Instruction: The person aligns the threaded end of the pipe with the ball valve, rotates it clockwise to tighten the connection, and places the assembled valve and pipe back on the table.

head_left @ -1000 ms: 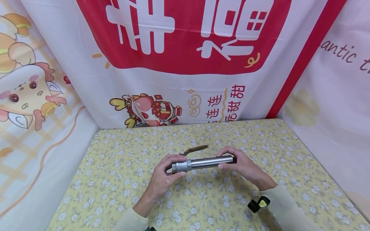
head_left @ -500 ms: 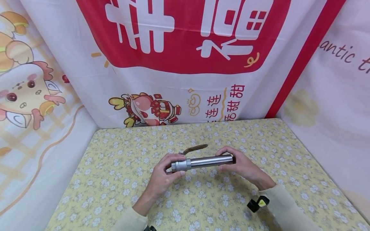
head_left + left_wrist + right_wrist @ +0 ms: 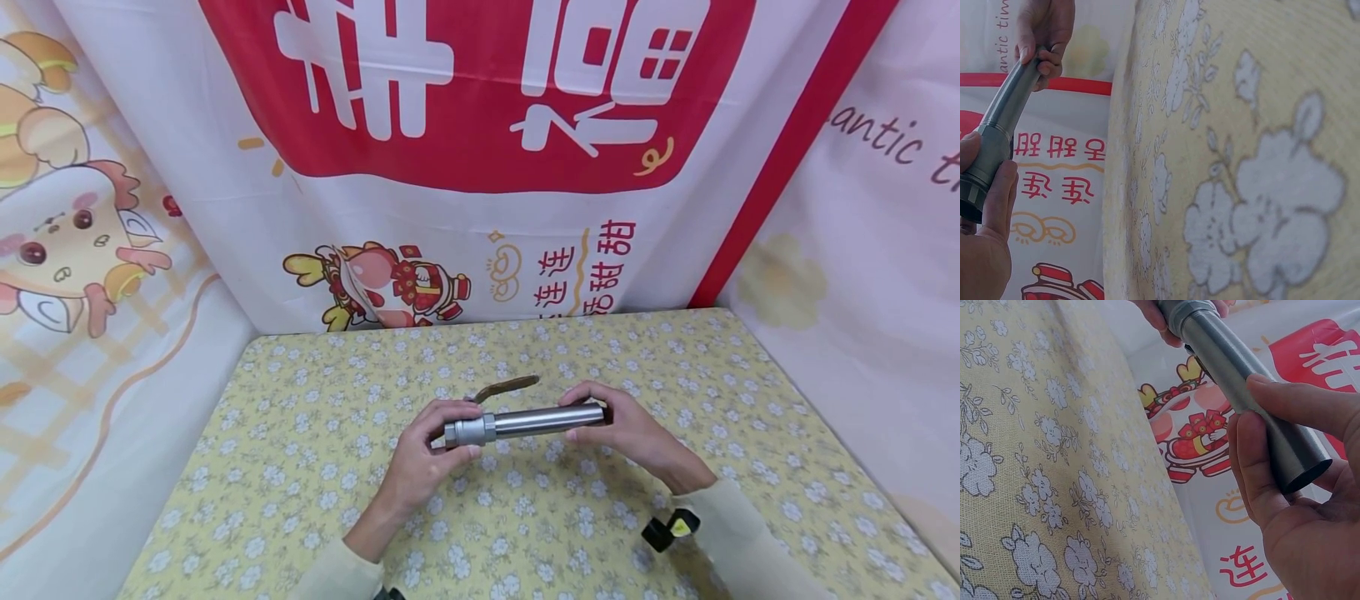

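Observation:
A silver ball valve (image 3: 472, 431) is joined to a straight steel pipe (image 3: 547, 420), and the two are held up roughly level over the table. My left hand (image 3: 423, 457) grips the valve end, thumb at the front and fingers over the top. Behind that hand a brownish lever handle (image 3: 512, 386) sticks out toward the right, apart from the pipe. At the other end, my right hand (image 3: 628, 429) holds the pipe between thumb and fingers. The right wrist view shows the pipe's open end (image 3: 1307, 475) close to the palm. In the left wrist view the valve's hexagonal end (image 3: 972, 190) faces down.
Yellow flowered cloth (image 3: 300, 467) covers the table. A printed white and red curtain (image 3: 480, 167) hangs behind its far edge, with more printed cloth at the left (image 3: 112, 375) and right sides. A small black device (image 3: 667, 529) is strapped by the right sleeve.

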Tool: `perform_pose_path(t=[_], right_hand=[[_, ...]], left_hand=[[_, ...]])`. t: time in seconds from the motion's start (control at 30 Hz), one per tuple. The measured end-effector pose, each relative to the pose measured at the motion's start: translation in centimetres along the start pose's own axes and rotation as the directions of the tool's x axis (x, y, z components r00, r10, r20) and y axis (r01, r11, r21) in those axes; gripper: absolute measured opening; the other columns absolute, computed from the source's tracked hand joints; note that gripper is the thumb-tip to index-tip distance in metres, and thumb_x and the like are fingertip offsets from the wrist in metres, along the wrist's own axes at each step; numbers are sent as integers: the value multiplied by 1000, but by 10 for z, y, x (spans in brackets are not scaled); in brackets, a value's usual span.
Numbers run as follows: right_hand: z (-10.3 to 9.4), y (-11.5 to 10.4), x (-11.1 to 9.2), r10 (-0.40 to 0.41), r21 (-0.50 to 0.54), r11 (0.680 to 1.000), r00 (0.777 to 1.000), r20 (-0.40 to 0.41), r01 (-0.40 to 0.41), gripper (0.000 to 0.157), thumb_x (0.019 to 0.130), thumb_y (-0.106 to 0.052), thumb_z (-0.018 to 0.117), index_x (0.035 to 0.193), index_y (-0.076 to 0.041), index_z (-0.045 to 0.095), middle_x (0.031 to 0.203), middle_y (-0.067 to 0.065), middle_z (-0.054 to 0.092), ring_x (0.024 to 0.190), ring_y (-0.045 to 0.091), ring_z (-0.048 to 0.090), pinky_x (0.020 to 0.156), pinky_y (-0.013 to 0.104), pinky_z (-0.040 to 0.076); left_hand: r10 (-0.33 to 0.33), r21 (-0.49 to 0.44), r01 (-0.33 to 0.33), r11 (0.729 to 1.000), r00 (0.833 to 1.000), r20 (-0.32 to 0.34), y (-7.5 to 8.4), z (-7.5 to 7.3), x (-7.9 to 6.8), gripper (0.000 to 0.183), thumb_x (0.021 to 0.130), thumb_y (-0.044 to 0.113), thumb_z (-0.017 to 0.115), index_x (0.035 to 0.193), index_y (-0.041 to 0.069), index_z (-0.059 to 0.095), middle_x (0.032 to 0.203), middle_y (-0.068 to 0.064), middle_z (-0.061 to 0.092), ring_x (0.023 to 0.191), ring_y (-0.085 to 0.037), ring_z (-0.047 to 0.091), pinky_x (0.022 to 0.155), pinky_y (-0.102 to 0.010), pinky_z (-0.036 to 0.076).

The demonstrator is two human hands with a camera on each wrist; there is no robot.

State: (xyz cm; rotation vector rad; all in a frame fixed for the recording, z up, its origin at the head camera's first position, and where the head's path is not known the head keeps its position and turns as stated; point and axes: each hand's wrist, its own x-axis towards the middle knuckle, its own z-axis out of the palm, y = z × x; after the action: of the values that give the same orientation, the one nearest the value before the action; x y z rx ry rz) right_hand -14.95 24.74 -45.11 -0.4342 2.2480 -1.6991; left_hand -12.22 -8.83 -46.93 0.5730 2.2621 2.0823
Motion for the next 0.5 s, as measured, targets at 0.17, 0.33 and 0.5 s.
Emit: perform_pose_path(t=[0.17, 0.33, 0.5], right_hand=[[-1, 1, 0, 7, -7, 1000, 1000, -1, -7, 38, 99, -18, 83, 133, -12, 69, 135, 19, 63, 106, 29, 66, 84, 35, 61], [-2, 2, 0, 10, -25, 1000, 1000, 3, -9, 40, 100, -23, 82, 136, -11, 69, 133, 19, 64, 102, 28, 65, 83, 40, 61], [-3, 3, -1, 12, -27, 1000, 1000, 8, -12, 39, 101, -25, 80, 137, -13, 69, 127, 17, 67, 98, 26, 65, 83, 42, 60]], left_hand=[[0, 8, 0, 1000, 1000, 2, 0, 0, 0, 47, 90, 6, 87, 135, 12, 73, 148, -9, 62, 123, -31, 63, 95, -32, 65], [13, 20, -13, 1000, 1000, 7, -1, 0, 0, 48, 91, 5, 86, 137, 8, 72, 148, -10, 62, 124, -30, 63, 97, -31, 64], [25, 20, -25, 999, 1000, 9, -1, 0, 0, 49, 91, 1, 85, 137, 11, 73, 148, -10, 62, 124, -30, 63, 98, -32, 64]])
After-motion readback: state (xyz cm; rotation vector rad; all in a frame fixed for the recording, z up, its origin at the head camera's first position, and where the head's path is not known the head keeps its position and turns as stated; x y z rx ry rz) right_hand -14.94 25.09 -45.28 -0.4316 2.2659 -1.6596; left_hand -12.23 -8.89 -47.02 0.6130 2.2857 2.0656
